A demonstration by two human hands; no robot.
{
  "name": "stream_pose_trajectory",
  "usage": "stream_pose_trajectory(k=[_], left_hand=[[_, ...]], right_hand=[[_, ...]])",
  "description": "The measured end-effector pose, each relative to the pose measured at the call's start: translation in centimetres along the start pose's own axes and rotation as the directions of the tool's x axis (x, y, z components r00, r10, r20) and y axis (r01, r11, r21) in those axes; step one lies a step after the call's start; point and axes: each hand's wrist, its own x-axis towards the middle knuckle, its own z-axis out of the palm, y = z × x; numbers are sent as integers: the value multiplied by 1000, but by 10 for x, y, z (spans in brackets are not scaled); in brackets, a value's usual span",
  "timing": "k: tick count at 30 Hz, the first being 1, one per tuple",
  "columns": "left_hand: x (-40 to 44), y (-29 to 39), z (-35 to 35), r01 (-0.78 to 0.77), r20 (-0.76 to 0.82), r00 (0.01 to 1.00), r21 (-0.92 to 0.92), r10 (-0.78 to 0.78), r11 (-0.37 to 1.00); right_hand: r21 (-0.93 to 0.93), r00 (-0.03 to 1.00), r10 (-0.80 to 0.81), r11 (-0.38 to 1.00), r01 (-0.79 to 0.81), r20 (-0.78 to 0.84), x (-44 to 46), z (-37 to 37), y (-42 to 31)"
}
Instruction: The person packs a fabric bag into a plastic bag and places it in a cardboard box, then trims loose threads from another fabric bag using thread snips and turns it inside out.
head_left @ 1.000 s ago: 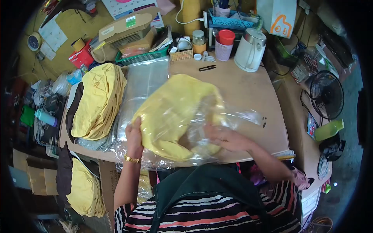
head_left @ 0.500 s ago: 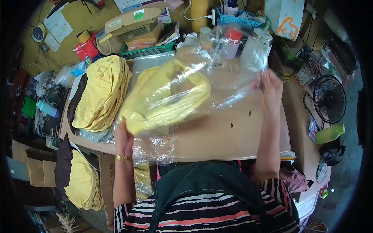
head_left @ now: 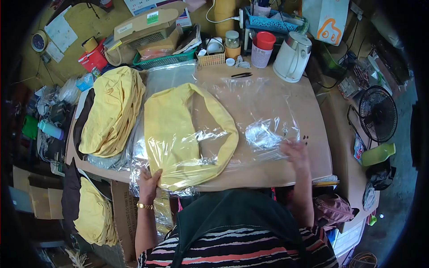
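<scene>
A yellow cloth item with a looped strap lies flat inside a clear plastic bag on the brown tabletop. My left hand grips the bagged cloth at its lower left corner, thumb on top. Near the bag's lower right edge is my right hand, its fingers blurred by motion; whether it touches the plastic I cannot make out. Left of the bag, a pile of folded yellow cloth rests on clear plastic. More flat clear plastic lies behind and under the item.
Along the back stand a green basket, a glass jar, a red-lidded cup and a white kettle. Small black snips lie before them. A black fan is at right; more yellow cloth hangs lower left.
The bagged yellow item was lifted and moving; now it lies flat. My right hand has come down from the raised open end of the plastic to the table's right side.
</scene>
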Motion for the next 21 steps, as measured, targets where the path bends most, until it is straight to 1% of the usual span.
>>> stream_pose_trajectory(k=[1,2,3,4,5,6,7,8,9,10,11,12,13,14,15,16,17,18,19,20,21], left_hand=[[-14,27,12,-3,-10,1000,-41,3,999],[-19,32,5,-3,-11,1000,-39,3,999],[-22,33,-6,-73,-33,996,267,84,961],[-26,45,-6,-128,-24,985,551,170,824],[-24,61,-1,-320,75,860,850,504,419],[-17,78,13,-323,78,861,848,503,421],[-9,94,28,-390,154,820,856,551,340],[-2,105,42,-450,232,774,856,589,254],[10,104,60,-489,311,777,846,548,214],[23,97,77,-529,387,770,831,507,170],[34,90,96,-508,408,790,853,458,116],[42,80,110,-491,427,808,869,405,61],[50,69,114,-498,435,802,865,409,58],[57,57,118,-452,401,824,891,399,38],[62,49,121,-407,369,844,913,389,18],[62,43,123,-420,381,838,907,390,17],[62,37,124,-399,372,834,917,408,-20],[62,33,126,-375,361,830,926,426,-54],[60,33,127,-369,355,831,928,428,-53],[61,33,128,-368,354,833,928,425,-51],[61,32,128,-376,360,825,925,436,-52]], right_hand=[[101,995,82,992,-76,-57,3,-25,7],[-89,983,66,993,-82,-170,9,-59,25],[-275,962,25,956,-103,-274,15,-78,37],[-568,865,-273,823,-16,-421,6,-73,17],[-806,692,-572,591,-25,-440,-8,-69,-6],[-836,611,-689,543,78,-390,-19,-50,-48],[-861,516,-789,478,174,-334,-23,-19,-85],[-824,480,-859,396,406,-176,-24,14,-99],[-731,401,-916,293,616,-29,-25,46,-113],[-836,424,-905,209,507,31,-32,79,-135],[-916,455,-887,115,384,79,-34,97,-153],[-919,462,-887,201,339,-24,-4,88,-142],[-913,463,-878,284,292,-125,42,68,-113],[-911,642,-758,336,240,-110,95,30,-62],[-910,793,-601,377,175,-97,127,1,-26],[-912,791,-602,378,162,-109,101,7,-61],[-790,976,-208,608,74,-68,74,12,-100],[-712,1000,-2,702,2,0,64,24,-114],[-646,977,204,755,-112,69,54,36,-129],[-458,965,160,888,-48,209,56,50,-123],[-241,937,88,971,-4,339,60,66,-113]])
